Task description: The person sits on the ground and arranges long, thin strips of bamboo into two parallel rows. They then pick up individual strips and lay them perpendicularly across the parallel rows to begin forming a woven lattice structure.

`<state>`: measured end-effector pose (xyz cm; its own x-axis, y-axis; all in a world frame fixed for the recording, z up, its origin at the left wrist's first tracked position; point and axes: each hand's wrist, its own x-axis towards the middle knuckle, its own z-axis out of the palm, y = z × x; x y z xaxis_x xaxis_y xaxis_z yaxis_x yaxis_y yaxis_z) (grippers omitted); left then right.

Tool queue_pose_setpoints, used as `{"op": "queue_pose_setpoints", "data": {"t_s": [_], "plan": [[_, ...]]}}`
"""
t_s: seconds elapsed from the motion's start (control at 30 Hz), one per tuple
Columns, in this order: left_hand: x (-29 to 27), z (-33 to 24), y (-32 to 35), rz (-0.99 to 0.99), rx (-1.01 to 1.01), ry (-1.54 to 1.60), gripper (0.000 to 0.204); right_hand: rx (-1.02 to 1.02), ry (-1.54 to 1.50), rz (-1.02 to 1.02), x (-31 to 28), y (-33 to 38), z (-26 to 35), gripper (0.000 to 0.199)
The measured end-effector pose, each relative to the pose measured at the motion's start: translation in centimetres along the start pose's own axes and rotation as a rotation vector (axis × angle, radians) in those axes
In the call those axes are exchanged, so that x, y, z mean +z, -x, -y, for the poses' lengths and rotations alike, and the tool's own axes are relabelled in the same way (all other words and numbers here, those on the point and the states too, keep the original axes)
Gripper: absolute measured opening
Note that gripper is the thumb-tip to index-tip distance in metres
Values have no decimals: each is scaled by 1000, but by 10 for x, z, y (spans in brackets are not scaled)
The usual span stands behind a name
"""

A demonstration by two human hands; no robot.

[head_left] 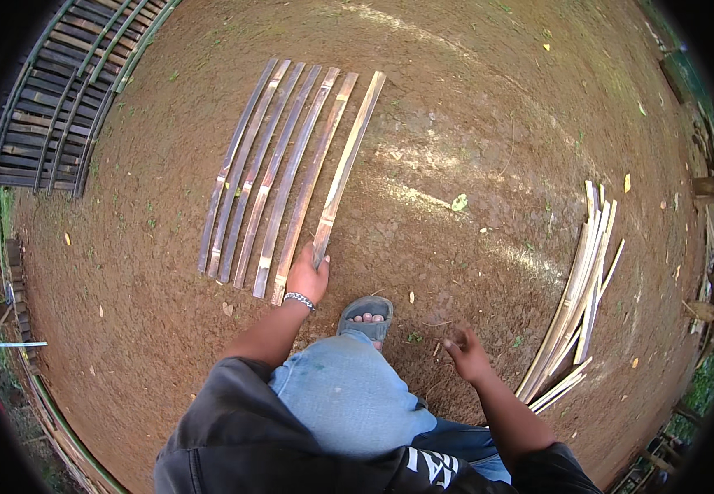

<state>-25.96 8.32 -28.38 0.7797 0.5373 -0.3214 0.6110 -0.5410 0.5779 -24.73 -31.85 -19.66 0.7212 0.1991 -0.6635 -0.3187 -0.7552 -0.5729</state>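
My left hand (pixel 308 276), with a metal chain bracelet on its wrist, is closed around the near end of a long split bamboo slat (pixel 349 156). This slat slants away from me to the right of a row of similar bamboo slats (pixel 268 177). Those lie side by side on the soil with narrow gaps, their outer faces dark and mottled. My right hand (pixel 468 356) hangs low at the right of my foot, its fingers loosely bent and the thumb apart, with nothing visible in it.
A loose pile of pale bamboo strips (pixel 575 296) lies to my right. At the upper left is a bamboo slat panel (pixel 52 107) with crosspieces. My sandalled foot (pixel 365 317) is planted just beyond my knee. Fallen leaves dot the bare earth (pixel 472 272); planks and poles edge the yard.
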Motion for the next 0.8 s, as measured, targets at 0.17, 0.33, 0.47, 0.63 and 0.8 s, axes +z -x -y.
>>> {"op": "queue_pose_setpoints", "data": {"t_s": [0.17, 0.33, 0.47, 0.63, 0.8], "plan": [[10, 22, 3, -33, -12, 37, 57, 231, 181, 126, -17, 40, -50, 66], [1, 16, -8, 14, -49, 44, 62, 204, 208, 136, -15, 42, -46, 65], [-1, 11, -13, 37, -68, 47, 63, 180, 180, 167, -4, 28, -44, 66], [0, 9, -15, 34, -65, 62, 63, 159, 157, 200, 6, 17, -27, 67], [7, 9, -18, -24, -34, 2, 63, 143, 174, 225, 7, 17, -35, 67]]}}
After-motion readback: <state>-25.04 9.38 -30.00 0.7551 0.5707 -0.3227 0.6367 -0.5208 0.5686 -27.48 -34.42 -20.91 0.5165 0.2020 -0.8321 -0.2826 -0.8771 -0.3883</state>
